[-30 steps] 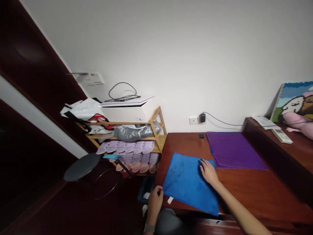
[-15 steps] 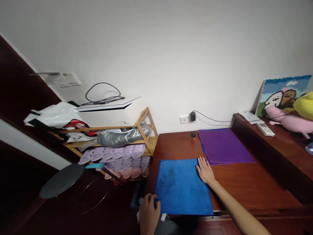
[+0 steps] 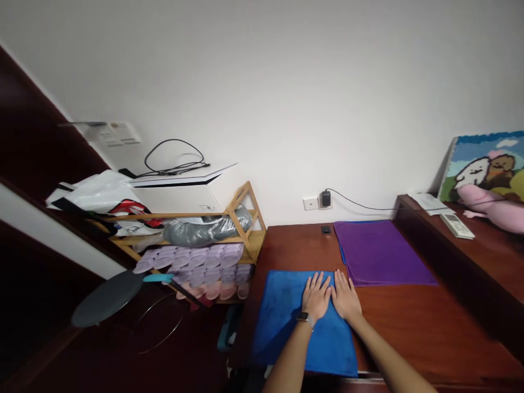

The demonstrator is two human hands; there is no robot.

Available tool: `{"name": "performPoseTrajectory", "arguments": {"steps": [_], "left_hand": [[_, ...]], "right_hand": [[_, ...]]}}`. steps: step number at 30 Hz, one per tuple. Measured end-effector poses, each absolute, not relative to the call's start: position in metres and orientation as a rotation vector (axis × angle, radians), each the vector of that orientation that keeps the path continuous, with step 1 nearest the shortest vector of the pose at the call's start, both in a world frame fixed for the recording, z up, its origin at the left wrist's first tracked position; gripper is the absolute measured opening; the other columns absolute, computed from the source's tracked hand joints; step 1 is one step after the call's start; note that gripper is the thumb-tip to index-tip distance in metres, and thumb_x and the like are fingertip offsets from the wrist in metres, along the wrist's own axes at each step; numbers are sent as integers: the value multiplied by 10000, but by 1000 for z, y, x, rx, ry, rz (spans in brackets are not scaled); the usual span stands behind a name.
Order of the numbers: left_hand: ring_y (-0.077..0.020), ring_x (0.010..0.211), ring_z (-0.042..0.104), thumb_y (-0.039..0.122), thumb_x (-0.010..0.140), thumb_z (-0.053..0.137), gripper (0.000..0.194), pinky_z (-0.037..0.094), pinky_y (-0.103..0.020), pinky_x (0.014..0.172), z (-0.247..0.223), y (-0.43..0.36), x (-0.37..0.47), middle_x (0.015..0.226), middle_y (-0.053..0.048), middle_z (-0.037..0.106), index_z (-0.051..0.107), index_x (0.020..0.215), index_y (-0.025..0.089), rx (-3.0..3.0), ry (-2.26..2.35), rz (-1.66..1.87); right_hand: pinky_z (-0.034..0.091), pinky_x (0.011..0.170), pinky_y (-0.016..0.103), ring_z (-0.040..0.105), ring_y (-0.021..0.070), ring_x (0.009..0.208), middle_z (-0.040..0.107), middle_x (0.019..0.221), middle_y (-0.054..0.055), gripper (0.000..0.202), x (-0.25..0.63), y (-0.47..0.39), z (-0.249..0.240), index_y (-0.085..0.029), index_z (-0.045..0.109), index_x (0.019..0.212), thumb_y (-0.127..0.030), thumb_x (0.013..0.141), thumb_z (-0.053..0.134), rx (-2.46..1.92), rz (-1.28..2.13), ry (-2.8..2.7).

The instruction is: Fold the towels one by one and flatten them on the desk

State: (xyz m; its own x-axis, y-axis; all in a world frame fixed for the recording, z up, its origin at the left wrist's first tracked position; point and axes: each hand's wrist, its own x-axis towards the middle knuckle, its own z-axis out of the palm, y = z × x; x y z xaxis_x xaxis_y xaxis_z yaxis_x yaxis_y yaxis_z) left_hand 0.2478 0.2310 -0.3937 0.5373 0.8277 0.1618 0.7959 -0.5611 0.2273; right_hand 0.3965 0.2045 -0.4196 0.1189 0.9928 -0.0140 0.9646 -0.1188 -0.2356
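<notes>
A blue cloth (image 3: 282, 311) lies spread on the brown wooden table (image 3: 409, 327), its near edge at the table's front. My left hand (image 3: 316, 296), with a watch at the wrist, rests flat on the cloth's upper right part, fingers extended. Right beside it, my right hand (image 3: 346, 295) lies flat over the cloth's right edge, its fingers pointing away from me. Neither hand grips anything. Behind and to the right, a stack of purple cloths (image 3: 385, 254) has a blue edge showing beneath it.
Left of the table stands a wooden rack (image 3: 250, 218) with slippers, bags and a white box (image 3: 176, 197). A raised ledge at the right holds a remote (image 3: 457, 226), a pink plush toy (image 3: 501, 210) and a picture. A black plug (image 3: 326, 198) sits in the wall socket.
My left hand has moved from the cloth's near left corner up and right, beside my right hand, and now lies flat. The view has shifted slightly.
</notes>
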Motion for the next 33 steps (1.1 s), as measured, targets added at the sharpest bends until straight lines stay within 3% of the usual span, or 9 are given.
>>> {"name": "performPoseTrajectory", "arguments": {"steps": [4,12,19,24,28,33], "left_hand": [[-272,1578,318,554,1071,353,558,272,-543,1287,-405,240,211,1717,-14,347,399,1604,396,2607,1539,362],[-298,1566,346,553,1067,340,612,324,-517,1257,-402,278,74,1695,-84,379,424,1607,278,2507,1960,273],[-297,1545,386,475,1070,324,593,326,-518,1257,-410,284,56,1669,-87,422,441,1598,233,2538,2055,271],[-288,1540,396,368,1074,297,584,288,-539,1276,-399,281,82,1631,-142,471,411,1609,165,2618,1987,406],[-238,1581,312,388,1095,266,585,262,-498,1299,-392,265,167,1684,-85,393,313,1650,208,2745,1582,464],[-218,1590,288,442,1105,210,592,264,-473,1307,-405,246,251,1698,-56,369,318,1649,234,2662,1398,379]], "right_hand": [[100,1319,455,151,211,1620,181,1741,80,710,397,204,-426,-83,191,1671,-438,1056,161,-2212,232,-1943],[71,1320,480,154,241,1620,196,1737,82,699,391,215,-415,-79,215,1664,-395,1040,201,-2275,183,-2004],[97,1320,456,152,220,1619,172,1742,69,686,390,228,-409,-91,177,1671,-375,1046,190,-2244,237,-1997],[98,1322,457,143,216,1621,181,1740,74,687,392,227,-413,-90,173,1671,-406,1061,172,-2193,271,-1985],[110,1319,467,147,224,1620,193,1737,87,688,393,227,-415,-90,175,1671,-407,1060,184,-2174,276,-1977],[107,1317,459,127,223,1623,183,1740,77,674,396,228,-418,-100,198,1669,-349,1044,217,-2162,270,-2018]]}}
